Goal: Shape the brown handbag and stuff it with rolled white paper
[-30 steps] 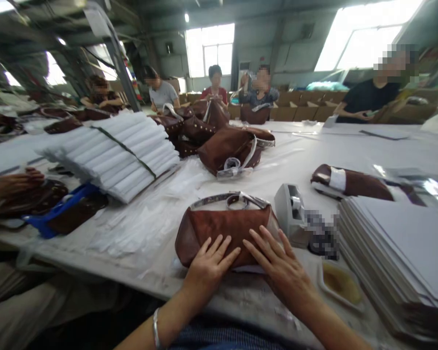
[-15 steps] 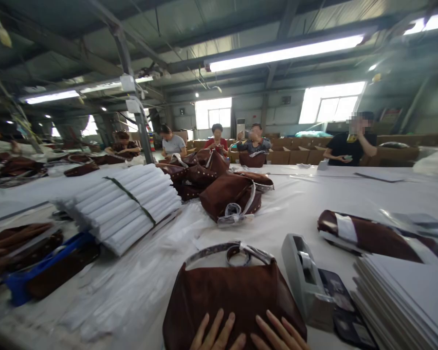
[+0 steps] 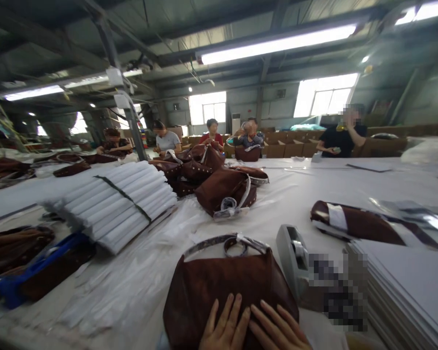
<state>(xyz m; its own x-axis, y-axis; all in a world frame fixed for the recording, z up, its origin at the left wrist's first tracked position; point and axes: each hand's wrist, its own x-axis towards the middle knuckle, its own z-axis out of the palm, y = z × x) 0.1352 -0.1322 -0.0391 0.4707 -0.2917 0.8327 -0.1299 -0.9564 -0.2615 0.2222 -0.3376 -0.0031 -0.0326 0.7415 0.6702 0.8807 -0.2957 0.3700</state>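
A brown suede bag (image 3: 219, 287) with a patterned strap lies flat on the white table (image 3: 306, 194) right in front of me. My left hand (image 3: 226, 328) rests flat on its lower part, fingers stretched out. My right hand (image 3: 279, 330) lies beside it on the same bag, fingers spread; both hands are cut off by the bottom edge of the view.
A grey tape dispenser (image 3: 294, 260) stands right of the bag, with a stack of white sheets (image 3: 412, 287) beyond. A bundle of white rolls (image 3: 120, 201) lies to the left, a pile of brown bags (image 3: 219, 184) in the middle. Several people sit at the far side.
The view has tilted up from the table toward the ceiling, so only my fingers show now. Both hands stay flat on the brown bag.
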